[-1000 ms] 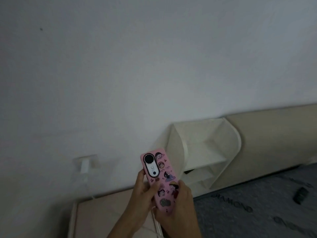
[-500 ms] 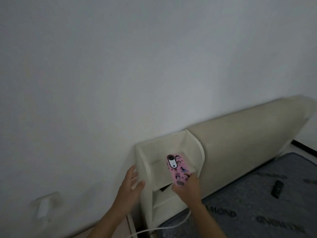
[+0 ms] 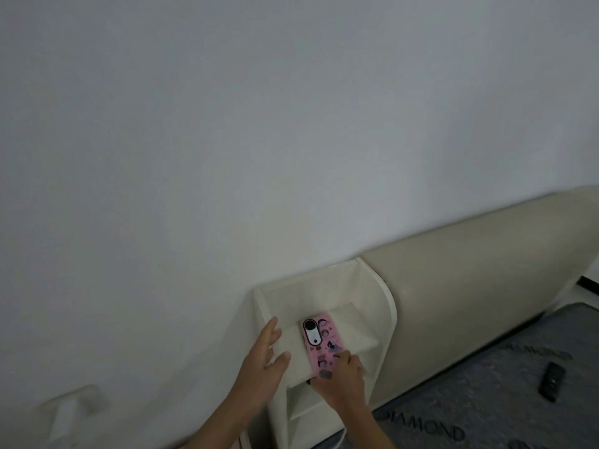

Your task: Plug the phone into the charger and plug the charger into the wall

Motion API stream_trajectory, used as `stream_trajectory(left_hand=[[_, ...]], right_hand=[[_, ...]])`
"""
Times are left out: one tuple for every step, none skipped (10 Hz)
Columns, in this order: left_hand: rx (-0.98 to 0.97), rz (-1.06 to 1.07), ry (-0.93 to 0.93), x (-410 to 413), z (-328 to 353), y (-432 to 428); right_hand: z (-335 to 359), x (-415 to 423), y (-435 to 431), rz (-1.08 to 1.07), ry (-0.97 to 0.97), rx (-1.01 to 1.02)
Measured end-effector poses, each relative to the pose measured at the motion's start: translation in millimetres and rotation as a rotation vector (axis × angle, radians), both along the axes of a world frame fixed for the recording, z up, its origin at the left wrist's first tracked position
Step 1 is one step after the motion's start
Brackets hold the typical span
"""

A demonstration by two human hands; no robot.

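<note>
The pink phone lies face down on the shelf; the right hand pinches its near end, and the left hand is spread open beside it.

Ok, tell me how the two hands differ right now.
The left hand is open, fingers spread, holding nothing; the right hand rests its fingers on the lower end of the pink phone. The left hand hovers at the shelf unit's left wall; the right hand is at the shelf's front edge. Both reach forward toward the same shelf.
</note>
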State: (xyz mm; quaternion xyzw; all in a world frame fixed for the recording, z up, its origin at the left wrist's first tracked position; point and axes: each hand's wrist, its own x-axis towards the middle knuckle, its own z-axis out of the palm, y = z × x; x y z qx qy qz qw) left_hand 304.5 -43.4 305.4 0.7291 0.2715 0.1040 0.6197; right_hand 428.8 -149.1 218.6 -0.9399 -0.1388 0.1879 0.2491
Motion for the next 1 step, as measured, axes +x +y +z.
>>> stream_trajectory(left_hand=[[-0.014, 0.011, -0.019, 5.3, -1.1, -4.3]], right_hand=[[-0.8, -4.5, -3.3, 0.021, -0.122, -0.064]])
